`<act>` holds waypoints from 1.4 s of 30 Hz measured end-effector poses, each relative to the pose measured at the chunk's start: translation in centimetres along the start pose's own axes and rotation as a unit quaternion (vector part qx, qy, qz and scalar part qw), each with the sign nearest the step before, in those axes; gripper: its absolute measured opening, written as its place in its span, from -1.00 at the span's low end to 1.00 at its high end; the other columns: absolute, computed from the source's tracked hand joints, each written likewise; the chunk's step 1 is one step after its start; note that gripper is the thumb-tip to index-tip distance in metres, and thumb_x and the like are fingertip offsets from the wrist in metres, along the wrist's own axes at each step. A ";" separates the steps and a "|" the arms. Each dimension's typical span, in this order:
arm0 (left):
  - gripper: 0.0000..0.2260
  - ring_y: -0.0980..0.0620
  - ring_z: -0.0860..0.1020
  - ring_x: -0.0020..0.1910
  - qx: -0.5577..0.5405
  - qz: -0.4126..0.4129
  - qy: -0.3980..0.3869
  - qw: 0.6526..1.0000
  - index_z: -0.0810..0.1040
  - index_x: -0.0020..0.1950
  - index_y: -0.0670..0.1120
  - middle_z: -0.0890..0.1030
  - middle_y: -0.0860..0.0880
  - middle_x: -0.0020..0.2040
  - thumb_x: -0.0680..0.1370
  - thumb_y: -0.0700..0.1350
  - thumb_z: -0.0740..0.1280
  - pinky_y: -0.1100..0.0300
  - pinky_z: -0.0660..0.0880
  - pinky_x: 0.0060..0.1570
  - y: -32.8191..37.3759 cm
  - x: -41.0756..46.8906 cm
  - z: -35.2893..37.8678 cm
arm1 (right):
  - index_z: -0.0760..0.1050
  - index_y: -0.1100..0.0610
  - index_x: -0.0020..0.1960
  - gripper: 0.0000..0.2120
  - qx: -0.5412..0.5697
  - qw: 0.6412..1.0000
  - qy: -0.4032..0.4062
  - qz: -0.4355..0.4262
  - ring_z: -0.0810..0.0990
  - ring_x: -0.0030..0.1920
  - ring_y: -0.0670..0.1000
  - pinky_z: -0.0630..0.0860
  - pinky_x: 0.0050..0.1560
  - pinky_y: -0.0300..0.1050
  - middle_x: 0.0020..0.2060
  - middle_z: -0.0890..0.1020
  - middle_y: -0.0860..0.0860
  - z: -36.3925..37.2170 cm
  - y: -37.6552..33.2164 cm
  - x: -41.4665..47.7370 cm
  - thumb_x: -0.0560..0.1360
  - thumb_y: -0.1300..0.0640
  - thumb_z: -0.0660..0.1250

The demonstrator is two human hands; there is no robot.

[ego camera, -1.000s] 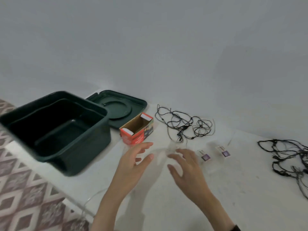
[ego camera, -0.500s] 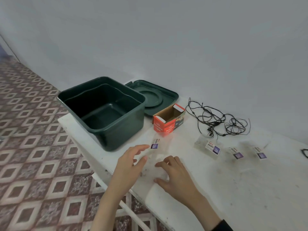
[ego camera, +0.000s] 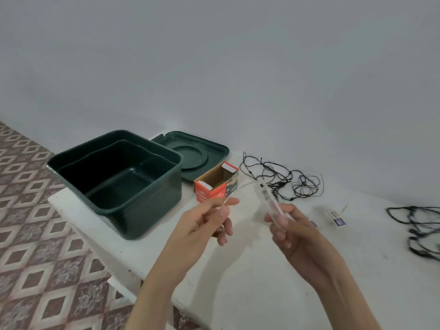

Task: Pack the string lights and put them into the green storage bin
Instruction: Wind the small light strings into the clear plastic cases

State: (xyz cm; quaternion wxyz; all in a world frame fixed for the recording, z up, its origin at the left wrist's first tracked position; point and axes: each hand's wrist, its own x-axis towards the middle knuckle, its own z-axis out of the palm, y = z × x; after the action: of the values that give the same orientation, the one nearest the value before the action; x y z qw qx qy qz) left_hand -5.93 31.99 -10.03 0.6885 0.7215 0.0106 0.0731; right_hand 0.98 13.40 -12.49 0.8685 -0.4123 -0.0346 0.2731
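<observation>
Above the near edge of the desk (ego camera: 238,270), both hands now hold something, where half a second ago they lay flat and empty on the surface; the right hand (ego camera: 292,231) has its fingers closed around a clear plastic packet (ego camera: 270,202), lifted clear of the desk and tilted up toward the far edge, while the left hand (ego camera: 202,222) pinches what looks like a thin clear strand or the packet's other end between thumb and forefinger, though blur makes it hard to tell which; this suggests the packing has only begun, with a sleeve being picked up and readied; the string lights (ego camera: 283,179) lie untouched in a loose black tangle near the far edge, just beside the open red box (ego camera: 215,184), and a second tangle (ego camera: 419,231) sits at the right edge; the green storage bin (ego camera: 114,177) stands open and empty at the left corner, its lid (ego camera: 190,151) flat behind it; more small labelled packets (ego camera: 335,215) rest on the desk past the right hand; nothing has gone into the bin yet.
</observation>
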 end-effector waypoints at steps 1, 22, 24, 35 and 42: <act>-0.74 0.08 0.44 -0.40 -0.014 0.006 0.001 1.000 0.61 0.10 -0.06 0.53 -0.02 -0.36 0.50 -0.04 0.22 0.27 0.48 -0.26 0.2 0.6 0.6 | 0.51 0.17 -0.10 -0.34 0.042 0.999 0.007 -0.008 0.41 -0.49 -0.07 0.39 -0.52 -0.30 -0.30 0.59 0.15 -0.1 -0.9 -0.4 -0.14 0.20 0.69; -0.77 0.11 0.46 -0.31 0.445 0.369 -0.036 0.815 0.50 -0.21 0.02 0.48 0.12 -0.33 0.56 0.02 0.13 0.13 0.47 -0.47 4.6 2.6 8.8 | 0.61 0.05 0.03 -0.73 -0.668 0.532 0.240 -0.462 0.43 -0.20 -0.24 0.35 -0.12 -0.48 -0.17 0.54 -0.24 -0.9 -7.4 -5.8 0.39 0.29 0.33; -0.77 0.10 0.49 -0.26 0.465 0.373 -0.040 0.802 0.51 -0.19 0.02 0.52 0.12 -0.28 0.56 0.00 0.12 0.16 0.48 -0.40 4.8 3.5 8.5 | 0.60 -0.05 -0.02 -0.71 -0.700 0.574 0.195 -0.378 0.43 -0.23 -0.27 0.34 -0.15 -0.47 -0.27 0.53 -0.31 -1.5 -7.5 -6.0 0.38 0.27 0.32; -0.67 0.21 0.44 -0.42 0.193 0.113 -0.134 0.965 0.57 -0.29 0.18 0.55 0.03 -0.42 0.57 -0.20 0.26 0.37 0.34 -0.38 0.8 7.3 7.9 | 0.59 0.15 -0.10 -0.66 -0.133 0.973 -0.037 -0.187 0.52 -0.34 0.06 0.48 -0.30 -0.17 -0.30 0.58 0.12 -2.7 -5.7 -5.1 0.17 0.17 0.59; -0.81 0.14 0.39 -0.47 0.135 0.076 -0.158 0.975 0.64 -0.13 0.12 0.44 0.08 -0.47 0.56 -0.05 0.25 0.34 0.34 -0.41 0.2 6.5 8.6 | 0.62 0.07 0.10 -0.37 -0.206 0.935 0.105 -0.268 0.59 -0.22 0.04 0.55 -0.13 -0.21 -0.15 0.66 0.13 -2.2 -6.2 -4.1 0.08 -0.11 0.62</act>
State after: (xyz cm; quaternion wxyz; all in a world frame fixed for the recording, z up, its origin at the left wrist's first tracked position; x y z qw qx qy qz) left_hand 1.47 24.22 -9.63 0.5699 0.8090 -0.1436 0.0087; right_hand 0.89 6.63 -8.77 0.8044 -0.5837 -0.1075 -0.0279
